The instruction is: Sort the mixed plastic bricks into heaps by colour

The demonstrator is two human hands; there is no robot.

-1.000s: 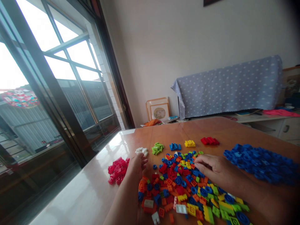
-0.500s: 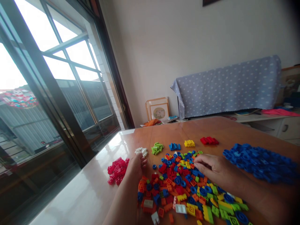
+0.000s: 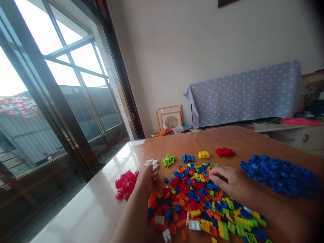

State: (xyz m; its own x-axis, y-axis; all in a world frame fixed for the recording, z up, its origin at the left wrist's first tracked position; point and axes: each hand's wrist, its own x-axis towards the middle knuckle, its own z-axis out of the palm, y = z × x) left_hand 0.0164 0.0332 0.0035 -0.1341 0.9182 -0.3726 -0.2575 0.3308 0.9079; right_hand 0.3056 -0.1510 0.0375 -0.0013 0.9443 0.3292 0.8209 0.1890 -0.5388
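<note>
My left hand [image 3: 148,174] is just in front of a small heap of white bricks [image 3: 152,164], its fingers curled inward. Whatever those fingers may hold is hidden. To its left lies a pile of pinkish-red bricks [image 3: 126,184]. At the right side of the mixed brick pile [image 3: 194,195], my right hand [image 3: 226,178] rests low with thumb and fingers drawn together at the pile's edge. I cannot make out anything between its fingertips. That pile mixes red, orange, yellow, green, blue and white bricks with round blue pieces.
Along the far side of the table [image 3: 202,138] sit small groups of green bricks [image 3: 169,160], blue bricks [image 3: 188,158], yellow bricks [image 3: 204,155] and red bricks [image 3: 225,152]. A large blue brick heap [image 3: 278,175] lies right of my right hand. A glass door [image 3: 76,101] stands at left.
</note>
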